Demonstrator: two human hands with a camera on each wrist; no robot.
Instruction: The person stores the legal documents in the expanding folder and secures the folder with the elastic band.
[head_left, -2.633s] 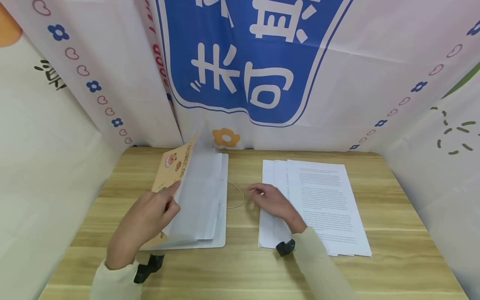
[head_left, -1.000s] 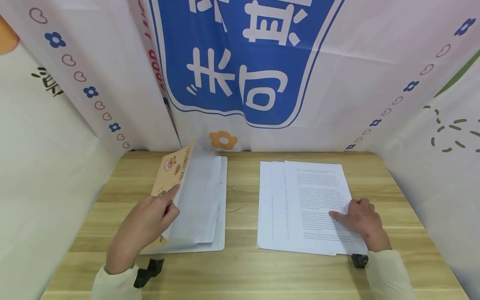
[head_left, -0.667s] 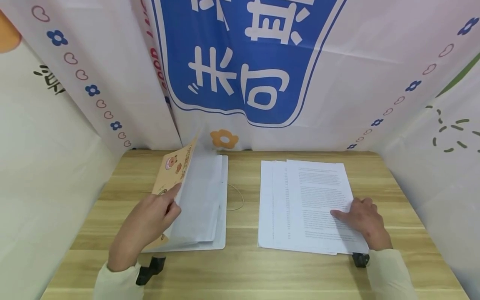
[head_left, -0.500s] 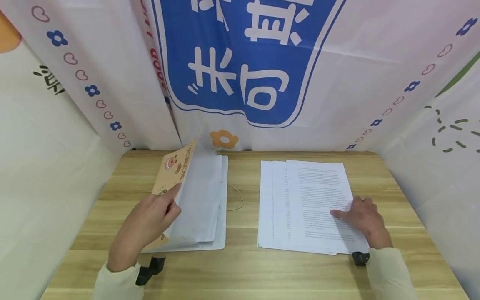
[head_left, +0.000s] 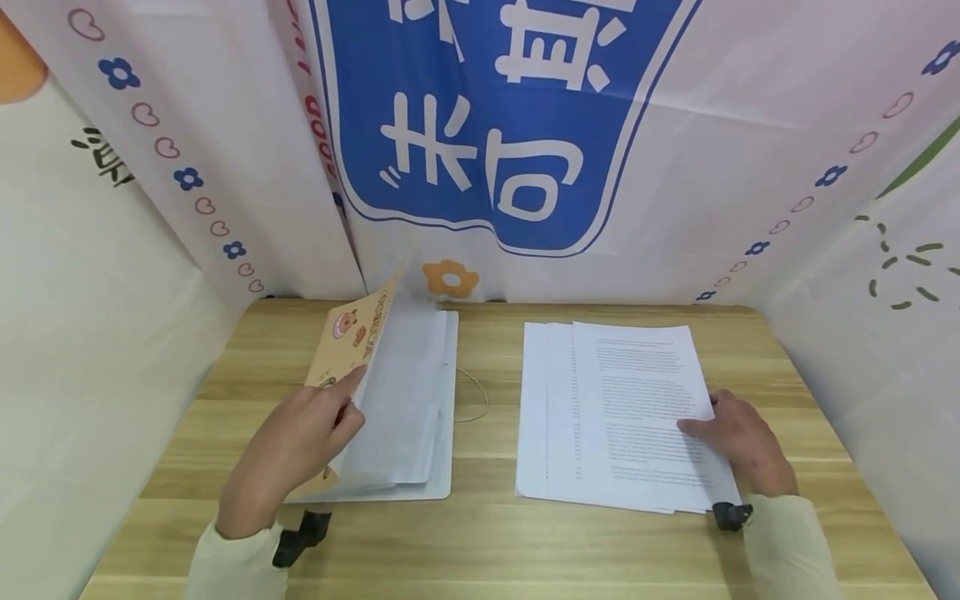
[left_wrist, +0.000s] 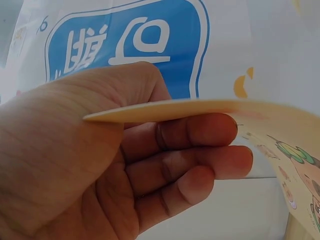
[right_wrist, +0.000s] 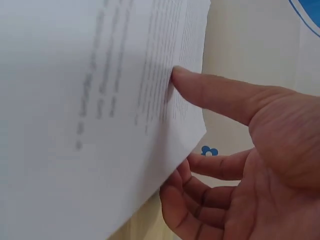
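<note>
A document folder [head_left: 341, 346] stands part open on the left of the desk [head_left: 495, 546]; its tan cover, printed with cartoon animals and lettering, tilts up at the left, while translucent pages [head_left: 397, 408] slope over a white back board [head_left: 450, 375]; a thin elastic cord [head_left: 487, 404] loops out to the right. The left hand [head_left: 296, 433] pinches the cover between thumb and curled fingers; the right hand [head_left: 742, 437] grips the right edge of the printed sheets [head_left: 652, 392], thumb on top, fingers beneath; these lie slightly fanned on the right side. The desk has pale wood grain; beyond its far edge hangs a white cloth [head_left: 712, 192] with a blue panel [head_left: 480, 125], white characters, flowers and hearts.
</note>
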